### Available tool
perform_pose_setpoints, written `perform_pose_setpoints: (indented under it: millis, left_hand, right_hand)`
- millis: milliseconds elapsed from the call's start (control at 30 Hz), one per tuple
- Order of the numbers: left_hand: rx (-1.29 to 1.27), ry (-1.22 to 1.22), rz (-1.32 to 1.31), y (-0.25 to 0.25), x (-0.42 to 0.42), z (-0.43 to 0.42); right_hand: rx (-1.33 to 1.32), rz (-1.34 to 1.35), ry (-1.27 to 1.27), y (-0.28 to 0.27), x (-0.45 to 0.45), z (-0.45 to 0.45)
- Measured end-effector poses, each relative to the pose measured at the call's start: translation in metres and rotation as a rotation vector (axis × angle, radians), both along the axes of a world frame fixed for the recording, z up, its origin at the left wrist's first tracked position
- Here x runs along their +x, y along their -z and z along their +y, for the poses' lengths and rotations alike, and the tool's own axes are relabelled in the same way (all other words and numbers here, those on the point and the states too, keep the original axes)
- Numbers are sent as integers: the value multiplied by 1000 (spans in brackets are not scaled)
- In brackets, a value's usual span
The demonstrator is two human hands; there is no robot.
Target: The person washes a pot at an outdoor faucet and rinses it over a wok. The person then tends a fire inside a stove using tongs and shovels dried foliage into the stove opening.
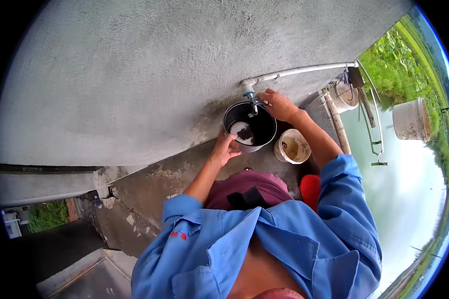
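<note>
A dark-lined metal pot (263, 130) is held under the wall tap (253, 102); something white with a dark patch lies inside it. My left hand (224, 149) grips the pot's rim, thumb over the edge. My right hand (279, 105) is at the tap, its fingers closed around the handle beside the spout. Whether water is running is too small to tell.
A dirty white bucket (292, 146) stands right of the pot, with a red basin (310, 191) near it. A white pipe (304, 70) runs along the grey wall (110, 84). Two more buckets (345, 96) (411, 120) are at the right, by green water (364, 144).
</note>
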State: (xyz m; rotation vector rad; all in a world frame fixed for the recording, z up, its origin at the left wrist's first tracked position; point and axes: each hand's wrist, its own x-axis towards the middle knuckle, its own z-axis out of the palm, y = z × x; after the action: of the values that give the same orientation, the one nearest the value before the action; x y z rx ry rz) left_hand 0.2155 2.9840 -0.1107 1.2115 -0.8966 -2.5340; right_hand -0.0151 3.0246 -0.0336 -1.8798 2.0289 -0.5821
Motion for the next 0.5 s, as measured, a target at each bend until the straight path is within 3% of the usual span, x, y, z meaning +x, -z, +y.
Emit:
perform_pose_setpoints:
  millis: [500]
  left_hand:
    - [-67, -213, 64, 2, -15, 29]
  right_hand:
    - [16, 73, -215, -4, -21, -19]
